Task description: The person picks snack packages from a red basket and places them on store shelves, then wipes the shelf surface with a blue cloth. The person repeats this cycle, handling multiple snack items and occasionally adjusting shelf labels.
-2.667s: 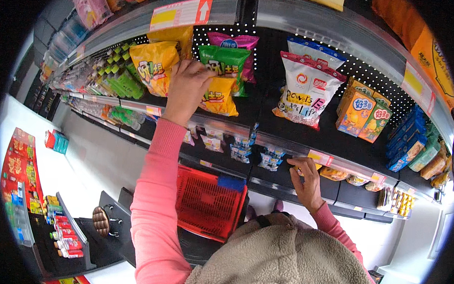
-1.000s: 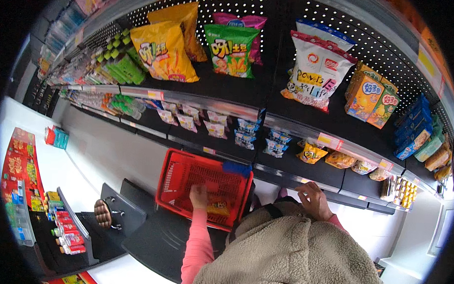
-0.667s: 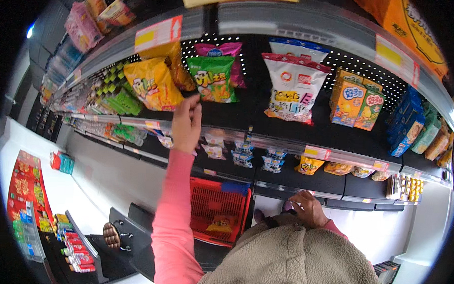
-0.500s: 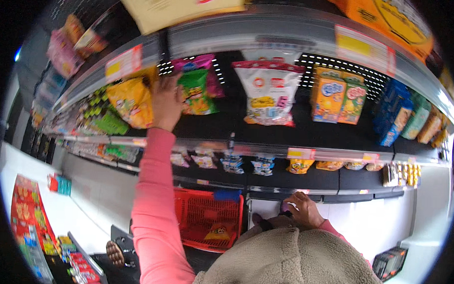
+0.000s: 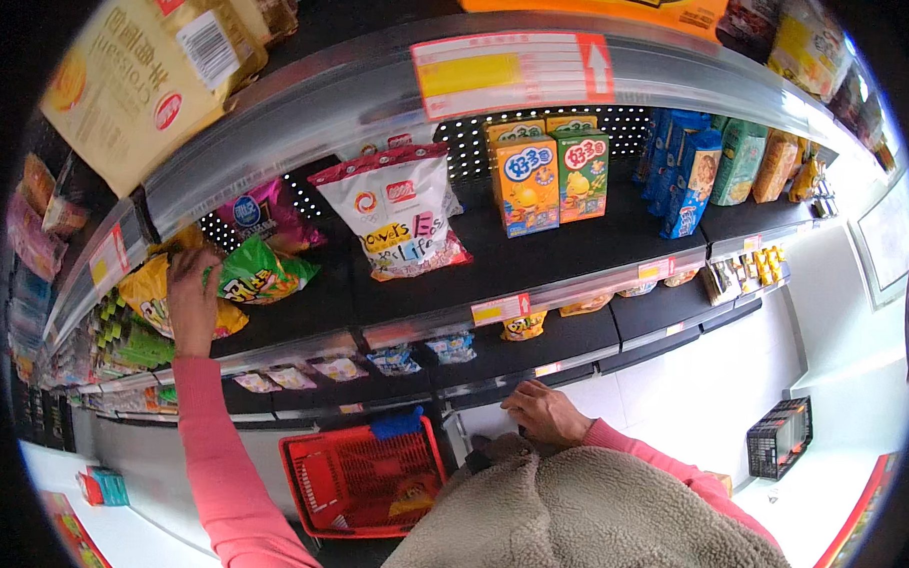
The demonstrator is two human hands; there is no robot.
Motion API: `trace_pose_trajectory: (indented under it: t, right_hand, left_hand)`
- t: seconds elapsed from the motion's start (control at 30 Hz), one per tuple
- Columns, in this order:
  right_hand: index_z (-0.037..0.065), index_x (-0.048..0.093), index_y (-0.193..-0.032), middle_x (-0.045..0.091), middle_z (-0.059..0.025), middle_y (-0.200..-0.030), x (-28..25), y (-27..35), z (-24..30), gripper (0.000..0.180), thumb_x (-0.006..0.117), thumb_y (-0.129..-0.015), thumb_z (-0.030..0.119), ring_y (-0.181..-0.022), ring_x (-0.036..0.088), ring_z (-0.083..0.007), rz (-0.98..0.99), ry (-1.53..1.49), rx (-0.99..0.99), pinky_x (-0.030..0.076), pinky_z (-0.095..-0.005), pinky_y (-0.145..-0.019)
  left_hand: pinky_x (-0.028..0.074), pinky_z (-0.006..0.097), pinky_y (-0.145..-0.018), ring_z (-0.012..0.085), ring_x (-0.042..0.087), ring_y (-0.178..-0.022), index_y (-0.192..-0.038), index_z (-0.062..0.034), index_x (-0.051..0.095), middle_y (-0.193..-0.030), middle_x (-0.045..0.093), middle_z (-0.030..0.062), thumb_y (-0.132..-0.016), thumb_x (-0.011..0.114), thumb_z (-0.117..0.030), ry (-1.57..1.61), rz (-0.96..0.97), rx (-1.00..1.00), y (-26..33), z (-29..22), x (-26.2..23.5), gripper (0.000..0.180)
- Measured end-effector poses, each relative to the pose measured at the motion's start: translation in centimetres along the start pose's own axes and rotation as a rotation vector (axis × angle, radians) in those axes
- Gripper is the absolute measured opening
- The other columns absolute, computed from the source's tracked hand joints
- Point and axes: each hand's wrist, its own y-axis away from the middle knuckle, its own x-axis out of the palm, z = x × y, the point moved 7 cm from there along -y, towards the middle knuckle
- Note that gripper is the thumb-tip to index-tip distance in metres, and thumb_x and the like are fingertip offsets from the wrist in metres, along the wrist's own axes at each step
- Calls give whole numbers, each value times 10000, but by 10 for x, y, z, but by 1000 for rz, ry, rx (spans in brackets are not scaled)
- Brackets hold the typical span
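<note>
My left hand (image 5: pixel 192 293) reaches into the shelf at the left, fingers curled where two snack bags meet. A yellow snack bag (image 5: pixel 150 291) lies behind and beside it, and a green snack bag (image 5: pixel 265 274) leans against its right side. Which bag the fingers grip is hidden. A purple snack bag (image 5: pixel 269 217) stands behind the green one. My right hand (image 5: pixel 548 412) hangs near my body below the shelves, its fingers loosely closed, with nothing visible in them. To the right on the same shelf stands a large white snack bag (image 5: pixel 402 217).
A red shopping basket (image 5: pixel 297 494) with a yellow packet inside sits below the shelves. Orange and green snack boxes (image 5: pixel 528 191) and blue packets (image 5: pixel 690 182) stand farther right. The upper shelf's edge (image 5: pixel 331 99) overhangs the reach. A black crate (image 5: pixel 780 436) sits at right.
The view has turned and shifted, so the shelf goods sit differently in it. My left hand stays by the yellow and green bags. My right hand's fingers have curled in more.
</note>
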Motion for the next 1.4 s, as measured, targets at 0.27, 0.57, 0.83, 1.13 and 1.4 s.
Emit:
trace_pose_trajectory:
  t: [0.27,0.57,0.83,1.13,1.4]
  right_hand:
    - [45,701,-1115,675,-135,-1112,14,-17,5,209,684,-910,88,-1096,640,-345,88,-8,-72,561,-434,-938]
    - [54,723,-1087,704,-158,-1052,29,-33,24,157,663,-948,97,-1002,674,-372,203,-2,-104,572,-465,-850]
    - [63,718,-1068,697,-144,-1060,39,-31,28,128,671,-956,103,-1007,667,-356,303,-5,-56,563,-464,-849]
    - [27,711,-1085,668,-144,-977,33,-23,29,135,657,-967,63,-870,685,-306,260,28,-56,563,-401,-758]
    - [21,706,-1052,688,-170,-978,32,-16,22,131,665,-957,101,-923,674,-355,246,-29,74,551,-463,-785]
  left_hand:
    - [476,294,-795,145,539,-821,-999,8,593,-883,593,71,-1035,625,-107,311,-205,-504,136,-13,-104,124]
    - [533,398,-741,311,684,-763,-964,16,645,-831,693,212,-935,700,-86,157,-52,-1034,371,-46,-54,119]
    - [552,456,-710,373,706,-778,-866,31,659,-818,704,201,-859,741,-76,593,-256,-1897,651,-112,153,135]
    - [594,419,-768,290,754,-949,-1005,-44,746,-1007,767,204,-823,818,-305,326,383,-1959,674,-168,254,327]
    - [580,427,-903,285,726,-1100,-1150,-173,745,-1187,753,102,-814,720,-538,-70,1195,-859,628,-194,285,497]
